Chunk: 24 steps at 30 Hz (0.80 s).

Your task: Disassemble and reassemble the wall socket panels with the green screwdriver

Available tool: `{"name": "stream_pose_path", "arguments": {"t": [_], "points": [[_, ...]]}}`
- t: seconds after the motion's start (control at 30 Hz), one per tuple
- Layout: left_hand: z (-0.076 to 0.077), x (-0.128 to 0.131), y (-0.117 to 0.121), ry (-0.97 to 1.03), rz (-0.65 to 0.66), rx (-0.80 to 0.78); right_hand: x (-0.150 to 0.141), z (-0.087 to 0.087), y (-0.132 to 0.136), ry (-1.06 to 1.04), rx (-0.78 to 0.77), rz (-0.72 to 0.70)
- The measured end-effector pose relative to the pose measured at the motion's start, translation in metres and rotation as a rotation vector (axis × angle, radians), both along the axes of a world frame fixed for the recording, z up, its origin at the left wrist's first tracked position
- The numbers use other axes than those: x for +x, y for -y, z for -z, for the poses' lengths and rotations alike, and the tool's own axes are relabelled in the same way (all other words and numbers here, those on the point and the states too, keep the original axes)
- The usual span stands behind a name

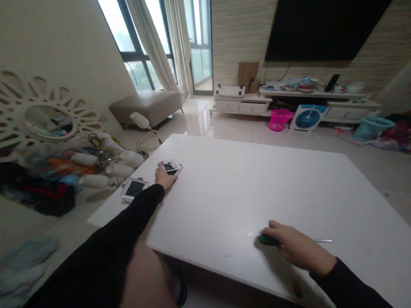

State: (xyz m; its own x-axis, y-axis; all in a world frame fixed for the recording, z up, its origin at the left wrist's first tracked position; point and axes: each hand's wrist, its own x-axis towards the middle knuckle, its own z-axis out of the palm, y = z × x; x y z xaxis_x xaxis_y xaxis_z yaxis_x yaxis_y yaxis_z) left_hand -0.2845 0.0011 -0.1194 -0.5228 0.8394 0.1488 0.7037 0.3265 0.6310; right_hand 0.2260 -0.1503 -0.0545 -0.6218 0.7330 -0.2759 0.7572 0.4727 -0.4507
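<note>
At the table's far left, my left hand (164, 177) is closed around the near side of a small white rectangular piece (172, 166) with a dark middle; it may be two pieces stacked. Nearer to me, by my left forearm, lies a similar white-framed piece (134, 188) with a dark rectangular centre. My right hand (298, 247) grips a screwdriver by its green handle (268, 239), over the near right part of the white table (243, 184). Its metal shaft (325, 241) sticks out to the right behind the hand.
Left of the table lie a lamp with several white shades (94, 181) and a heap of bags (59, 175). A sunburst mirror (48, 121) leans behind them. Beyond are a beige bench (146, 106), a TV stand (239, 106), a pink basket (279, 120) and a blue-and-white fan (308, 117).
</note>
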Motion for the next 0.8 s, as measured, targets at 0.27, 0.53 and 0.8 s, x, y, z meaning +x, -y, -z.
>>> {"name": "stream_pose_path", "arguments": {"t": [0.27,0.53,0.8], "points": [[-0.009,0.019,0.009,0.122,0.465,-0.130,0.005,-0.006,-0.010,-0.047,0.126,0.059],[-0.021,0.082,0.027,0.141,1.045,-0.243,0.013,0.013,-0.031,0.025,0.243,0.253],[-0.023,0.163,0.046,0.036,1.419,-0.273,0.016,0.027,-0.045,0.155,0.244,0.399]]}}
